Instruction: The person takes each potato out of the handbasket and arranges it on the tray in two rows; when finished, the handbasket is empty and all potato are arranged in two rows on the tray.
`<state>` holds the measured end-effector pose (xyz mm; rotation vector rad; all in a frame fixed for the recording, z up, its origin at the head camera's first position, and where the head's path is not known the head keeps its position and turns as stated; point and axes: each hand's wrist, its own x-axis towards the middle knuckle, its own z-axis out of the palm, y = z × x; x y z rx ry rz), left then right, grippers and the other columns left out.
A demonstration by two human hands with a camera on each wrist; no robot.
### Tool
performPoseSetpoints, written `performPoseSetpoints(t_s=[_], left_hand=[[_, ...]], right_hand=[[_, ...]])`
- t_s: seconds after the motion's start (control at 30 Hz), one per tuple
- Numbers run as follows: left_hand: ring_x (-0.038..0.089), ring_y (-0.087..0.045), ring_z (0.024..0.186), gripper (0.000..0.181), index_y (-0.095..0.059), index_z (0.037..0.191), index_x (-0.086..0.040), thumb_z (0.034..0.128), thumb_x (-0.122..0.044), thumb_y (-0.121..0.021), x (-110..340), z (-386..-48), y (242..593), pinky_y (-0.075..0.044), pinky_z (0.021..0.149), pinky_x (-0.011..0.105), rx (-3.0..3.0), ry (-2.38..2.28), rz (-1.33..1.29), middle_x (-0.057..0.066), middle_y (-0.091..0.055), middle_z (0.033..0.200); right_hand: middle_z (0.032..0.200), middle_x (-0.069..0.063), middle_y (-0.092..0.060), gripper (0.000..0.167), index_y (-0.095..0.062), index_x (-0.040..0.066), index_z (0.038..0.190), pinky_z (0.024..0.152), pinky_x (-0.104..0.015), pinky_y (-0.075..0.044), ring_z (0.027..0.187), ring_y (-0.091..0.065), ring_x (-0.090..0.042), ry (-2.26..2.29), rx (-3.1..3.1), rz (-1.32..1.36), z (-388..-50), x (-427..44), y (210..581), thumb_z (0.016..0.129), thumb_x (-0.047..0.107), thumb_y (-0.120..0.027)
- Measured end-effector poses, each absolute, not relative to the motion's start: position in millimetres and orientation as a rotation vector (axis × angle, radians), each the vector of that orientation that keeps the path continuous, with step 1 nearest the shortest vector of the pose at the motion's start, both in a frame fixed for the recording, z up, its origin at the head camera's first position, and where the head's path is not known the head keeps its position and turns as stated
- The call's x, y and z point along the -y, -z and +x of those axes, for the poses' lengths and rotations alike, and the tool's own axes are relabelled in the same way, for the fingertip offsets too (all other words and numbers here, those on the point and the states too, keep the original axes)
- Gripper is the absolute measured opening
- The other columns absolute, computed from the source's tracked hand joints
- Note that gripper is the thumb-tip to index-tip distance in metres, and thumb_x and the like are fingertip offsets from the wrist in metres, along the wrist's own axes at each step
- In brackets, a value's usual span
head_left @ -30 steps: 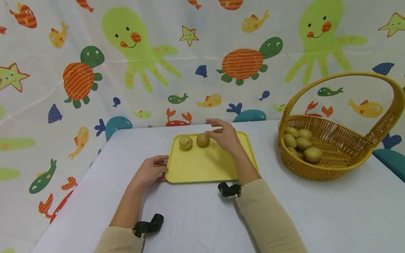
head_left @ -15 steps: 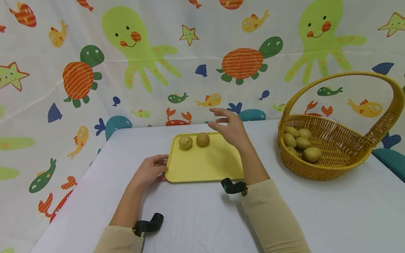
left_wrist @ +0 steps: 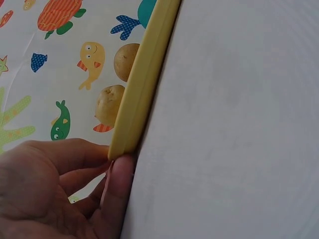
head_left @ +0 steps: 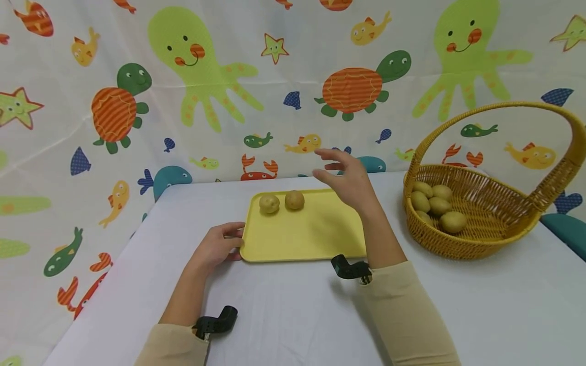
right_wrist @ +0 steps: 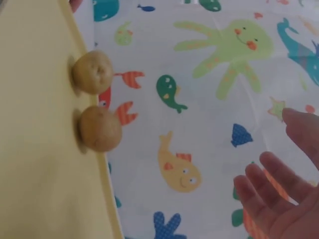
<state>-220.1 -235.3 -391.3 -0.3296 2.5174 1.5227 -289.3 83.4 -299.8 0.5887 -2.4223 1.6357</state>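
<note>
Two round potatoes, one (head_left: 269, 204) on the left and another (head_left: 294, 200) on the right, sit side by side near the back edge of a yellow tray (head_left: 293, 239). My left hand (head_left: 217, 247) holds the tray at its left edge; in the left wrist view its fingers and thumb (left_wrist: 119, 181) meet the tray's corner. Above the tray's right part hovers my right hand (head_left: 350, 180), fingers spread and slightly bent, with nothing in it. The right wrist view shows its palm and fingers (right_wrist: 274, 194) apart from both potatoes.
To the right stands a woven basket (head_left: 458, 251) with a tall arched handle (head_left: 494, 105). Several potatoes (head_left: 439, 206) lie in its left side. A white cloth (head_left: 284, 310) covers the table, and a curtain with printed sea animals hangs behind.
My right hand has let go of the right-hand potato and drawn up and to the right, away from it. The left hand stays at the tray's edge.
</note>
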Motion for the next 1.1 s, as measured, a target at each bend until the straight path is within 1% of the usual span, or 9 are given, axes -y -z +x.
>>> performPoseSetpoints(t_s=[0.23, 0.47, 0.6, 0.77, 0.9, 0.97, 1.1], left_hand=[[0.024, -0.063, 0.098, 0.056, -0.049, 0.152, -0.006, 0.0973, -0.007, -0.06, 234.3, -219.8, 391.8, -0.062, 0.073, 0.026, -2.526, -1.516, -0.317, 0.018, -0.054, 0.133], [0.024, -0.063, 0.097, 0.055, -0.05, 0.151, -0.006, 0.0972, -0.007, -0.06, 232.9, -220.1, 390.8, -0.062, 0.073, 0.026, -2.53, -1.515, -0.313, 0.018, -0.054, 0.133], [0.025, -0.063, 0.098, 0.055, -0.05, 0.151, -0.005, 0.0972, -0.007, -0.061, 232.2, -220.1, 390.2, -0.062, 0.073, 0.026, -2.526, -1.514, -0.313, 0.019, -0.054, 0.133], [0.024, -0.063, 0.099, 0.055, -0.05, 0.152, -0.007, 0.0974, -0.008, -0.06, 232.7, -219.8, 389.9, -0.062, 0.074, 0.026, -2.527, -1.508, -0.332, 0.018, -0.054, 0.135], [0.024, -0.063, 0.1, 0.056, -0.05, 0.152, -0.007, 0.0976, -0.008, -0.061, 233.2, -219.8, 390.1, -0.062, 0.074, 0.027, -2.527, -1.503, -0.33, 0.018, -0.054, 0.136], [0.024, -0.063, 0.1, 0.056, -0.05, 0.152, -0.007, 0.0975, -0.008, -0.061, 233.0, -220.2, 390.1, -0.062, 0.074, 0.027, -2.525, -1.502, -0.332, 0.018, -0.054, 0.136], [0.024, -0.062, 0.1, 0.056, -0.05, 0.152, -0.007, 0.0975, -0.008, -0.061, 232.0, -221.2, 390.0, -0.062, 0.074, 0.027, -2.522, -1.498, -0.339, 0.018, -0.053, 0.135]], right_hand=[[0.15, -0.005, -0.056, 0.05, -0.061, 0.024, 0.145, 0.101, -0.052, -0.054, 0.132, -0.056, -0.029, -1.578, 2.479, 0.581, -284.2, -105.1, 299.5, 0.097, 0.029, -0.073], [0.15, -0.006, -0.056, 0.047, -0.063, 0.02, 0.143, 0.106, -0.055, -0.05, 0.132, -0.056, -0.032, -1.543, 2.462, 0.551, -279.1, -127.0, 294.4, 0.097, 0.028, -0.072], [0.153, -0.006, -0.054, 0.047, -0.062, 0.019, 0.143, 0.106, -0.056, -0.051, 0.133, -0.057, -0.033, -1.494, 2.481, 0.553, -275.7, -136.1, 292.2, 0.098, 0.028, -0.072], [0.149, -0.009, -0.058, 0.047, -0.062, 0.017, 0.144, 0.103, -0.057, -0.052, 0.132, -0.058, -0.035, -1.428, 2.492, 0.555, -272.4, -147.6, 290.5, 0.098, 0.026, -0.072], [0.148, -0.009, -0.059, 0.047, -0.063, 0.016, 0.143, 0.101, -0.055, -0.053, 0.13, -0.06, -0.034, -1.393, 2.497, 0.538, -268.2, -159.6, 289.1, 0.098, 0.026, -0.072], [0.146, -0.008, -0.061, 0.046, -0.064, 0.017, 0.142, 0.1, -0.054, -0.053, 0.129, -0.06, -0.032, -1.385, 2.507, 0.514, -265.2, -165.4, 288.2, 0.098, 0.027, -0.072], [0.143, -0.008, -0.063, 0.046, -0.064, 0.018, 0.142, 0.101, -0.053, -0.052, 0.129, -0.06, -0.032, -1.359, 2.539, 0.5, -260.0, -176.5, 286.5, 0.098, 0.029, -0.072]])
